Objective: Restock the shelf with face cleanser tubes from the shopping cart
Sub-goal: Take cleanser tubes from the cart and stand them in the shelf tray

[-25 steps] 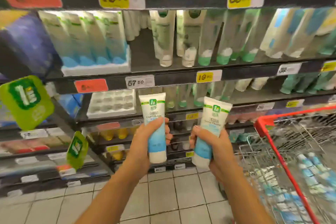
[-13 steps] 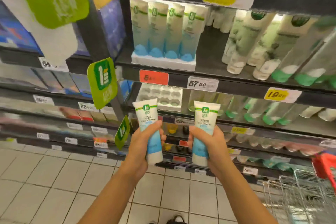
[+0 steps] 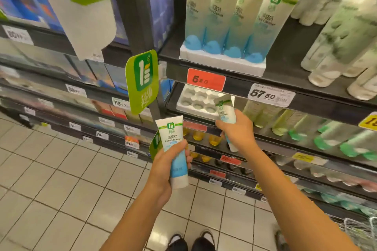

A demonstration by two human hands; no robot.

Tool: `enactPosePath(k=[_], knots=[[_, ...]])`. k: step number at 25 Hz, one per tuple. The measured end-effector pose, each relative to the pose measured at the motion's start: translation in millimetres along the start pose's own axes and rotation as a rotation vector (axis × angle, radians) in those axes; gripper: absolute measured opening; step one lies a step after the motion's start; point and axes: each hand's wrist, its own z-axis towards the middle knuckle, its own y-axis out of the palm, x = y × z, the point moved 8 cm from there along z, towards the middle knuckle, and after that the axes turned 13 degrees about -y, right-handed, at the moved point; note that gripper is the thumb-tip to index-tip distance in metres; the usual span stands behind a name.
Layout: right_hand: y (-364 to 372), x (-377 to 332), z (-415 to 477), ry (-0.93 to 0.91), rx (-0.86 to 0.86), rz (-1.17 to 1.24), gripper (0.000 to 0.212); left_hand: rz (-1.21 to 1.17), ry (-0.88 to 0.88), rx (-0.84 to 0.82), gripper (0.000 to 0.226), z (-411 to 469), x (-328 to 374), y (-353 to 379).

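Each hand (image 3: 166, 170) (image 3: 237, 132) grips one tube (image 3: 171, 134) (image 3: 224, 111); four shelved

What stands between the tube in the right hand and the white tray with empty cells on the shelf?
Nothing visible. The right hand holds its tube at the white tray's near right corner; the cells that show are empty. The red price tag sits above the tray, not in the path.

Your left hand (image 3: 163, 171) holds a tube (image 3: 173, 149) of smooth, softly glossy plastic. The far tray (image 3: 189, 98) looks like matt white moulded foam (or thin plastic, hard to tell). The shelf (image 3: 285, 75) is dark matt metal; the floor tiles (image 3: 61, 179) look smooth, faintly shiny.
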Motion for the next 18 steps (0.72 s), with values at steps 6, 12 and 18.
enactPosePath(k=[6,12,18], knots=[[16.3,13.4,8.5,0.029,-0.133,-0.158,0.036,-0.027,-0.015,-0.001,0.043,1.5,-4.2,-15.4],[5.3,7.7,-5.5,0.033,-0.031,-0.124,0.017,-0.007,-0.010,0.022,0.041,5.9,-7.5,-26.8],[5.3,21.2,-44.9,0.132,0.073,0.074,0.019,0.002,-0.006,0.118,0.050,30.2,-9.3,-28.6]])
